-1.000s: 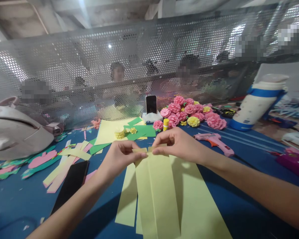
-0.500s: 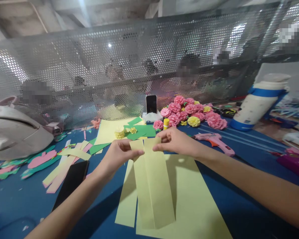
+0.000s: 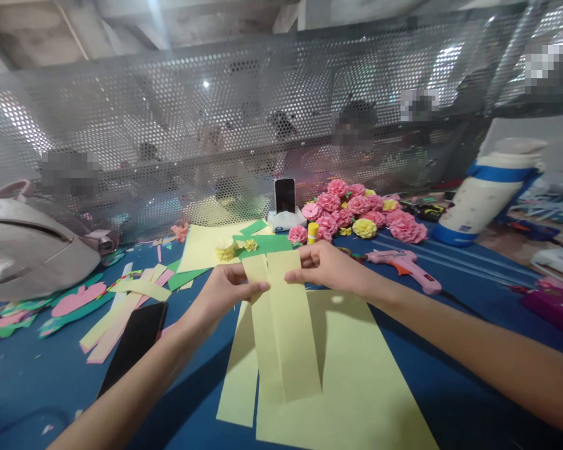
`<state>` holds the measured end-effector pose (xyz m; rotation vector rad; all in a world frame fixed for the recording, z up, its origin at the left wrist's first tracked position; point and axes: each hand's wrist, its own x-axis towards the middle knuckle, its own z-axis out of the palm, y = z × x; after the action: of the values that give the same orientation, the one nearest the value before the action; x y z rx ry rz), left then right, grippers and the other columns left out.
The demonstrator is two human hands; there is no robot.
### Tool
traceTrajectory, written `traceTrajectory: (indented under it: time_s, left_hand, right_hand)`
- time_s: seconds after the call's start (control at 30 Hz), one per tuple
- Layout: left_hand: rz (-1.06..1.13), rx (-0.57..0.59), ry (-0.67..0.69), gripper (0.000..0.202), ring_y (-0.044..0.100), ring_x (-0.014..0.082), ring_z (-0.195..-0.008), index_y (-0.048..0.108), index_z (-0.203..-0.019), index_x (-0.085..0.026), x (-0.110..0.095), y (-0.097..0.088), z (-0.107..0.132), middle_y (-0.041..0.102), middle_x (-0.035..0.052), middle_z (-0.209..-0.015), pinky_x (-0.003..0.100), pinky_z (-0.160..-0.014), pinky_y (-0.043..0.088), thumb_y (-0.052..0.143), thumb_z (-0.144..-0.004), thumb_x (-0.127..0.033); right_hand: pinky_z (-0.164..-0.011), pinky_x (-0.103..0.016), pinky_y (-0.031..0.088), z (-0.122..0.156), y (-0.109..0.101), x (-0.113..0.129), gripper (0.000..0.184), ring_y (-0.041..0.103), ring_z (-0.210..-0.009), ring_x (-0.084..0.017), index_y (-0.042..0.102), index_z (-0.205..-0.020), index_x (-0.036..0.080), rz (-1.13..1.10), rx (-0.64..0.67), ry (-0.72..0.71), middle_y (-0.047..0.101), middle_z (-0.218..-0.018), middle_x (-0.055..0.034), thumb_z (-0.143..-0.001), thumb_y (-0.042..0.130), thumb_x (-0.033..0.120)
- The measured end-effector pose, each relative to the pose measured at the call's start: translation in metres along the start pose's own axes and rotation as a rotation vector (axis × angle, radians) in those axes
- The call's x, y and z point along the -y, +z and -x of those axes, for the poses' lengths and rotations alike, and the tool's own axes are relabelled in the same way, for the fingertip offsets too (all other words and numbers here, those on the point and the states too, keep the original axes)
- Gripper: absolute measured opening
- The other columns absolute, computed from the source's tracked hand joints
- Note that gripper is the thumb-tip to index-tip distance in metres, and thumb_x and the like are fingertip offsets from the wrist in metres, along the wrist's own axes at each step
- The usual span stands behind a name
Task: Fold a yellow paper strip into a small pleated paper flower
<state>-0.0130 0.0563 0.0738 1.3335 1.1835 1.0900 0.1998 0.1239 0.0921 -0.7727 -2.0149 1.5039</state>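
Observation:
Both hands pinch the top end of a pale yellow paper piece (image 3: 293, 337) with a lengthwise line down its middle. A slit parts its two halves at the top; lower down I cannot tell whether they are joined. My left hand (image 3: 220, 290) grips the left half, thumb on top. On the right half, my right hand (image 3: 323, 265) closes with its thumb in front and fingers behind. Beneath lies a larger yellow sheet (image 3: 366, 369), and a narrow yellow strip (image 3: 238, 375) rests to its left on the blue table (image 3: 182, 412).
Left are a black phone (image 3: 134, 344), loose paper strips (image 3: 126, 312) and a pale bag (image 3: 32, 250). Beyond my hands stand a glue stick (image 3: 312, 233), a propped phone (image 3: 284, 196) and pink paper flowers (image 3: 356, 206). A pink glue gun (image 3: 406, 265) and a bottle (image 3: 490, 194) sit right.
The held paper has risen a little, its lower end now higher above the large sheet. The slit at its top looks slightly longer. Both hands keep their pinch.

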Motion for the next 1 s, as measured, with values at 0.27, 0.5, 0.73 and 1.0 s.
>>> traceTrajectory:
  time_s: [0.27,0.5,0.73,1.0]
  left_hand:
    - [0.055,-0.031,-0.02,0.021,0.054,0.0092,-0.057,0.076,-0.077,-0.014,0.013,-0.003,-0.005,0.069,0.0024,-0.068,0.022,-0.057,0.043,0.082,-0.066,-0.032]
    - [0.078,-0.062,0.009,0.018,0.045,0.005,-0.051,0.074,-0.069,-0.014,0.011,-0.001,-0.005,0.062,-0.0023,-0.058,0.018,-0.051,0.036,0.083,-0.067,-0.03]
    - [0.077,-0.086,-0.008,0.015,0.056,0.0085,-0.059,0.075,-0.074,-0.015,0.009,-0.003,-0.007,0.07,0.0017,-0.068,0.02,-0.059,0.045,0.082,-0.067,-0.026]
    - [0.084,-0.184,0.016,0.02,0.054,0.0083,-0.053,0.073,-0.064,-0.012,0.011,0.003,-0.007,0.067,0.0014,-0.058,0.02,-0.054,0.044,0.085,-0.061,-0.027]
  right_hand:
    - [-0.061,-0.024,0.05,-0.004,0.001,-0.009,0.033,0.066,-0.068,-0.015,0.071,-0.073,0.013,0.08,-0.083,0.029,0.074,-0.077,-0.005,-0.065,0.081,0.044]
    - [-0.068,-0.027,0.054,-0.005,0.003,-0.008,0.037,0.069,-0.074,-0.017,0.074,-0.086,0.014,-0.006,-0.057,0.006,0.075,-0.081,-0.0052,-0.067,0.08,0.045]
    - [-0.073,-0.03,0.056,-0.008,-0.001,-0.015,0.038,0.07,-0.079,-0.02,0.073,-0.082,0.014,-0.001,-0.064,0.014,0.075,-0.078,-0.005,-0.059,0.085,0.042]
    - [-0.065,-0.029,0.053,-0.008,-0.002,-0.014,0.036,0.067,-0.069,-0.018,0.069,-0.069,0.014,0.05,-0.13,0.01,0.073,-0.072,-0.0038,-0.059,0.084,0.045]
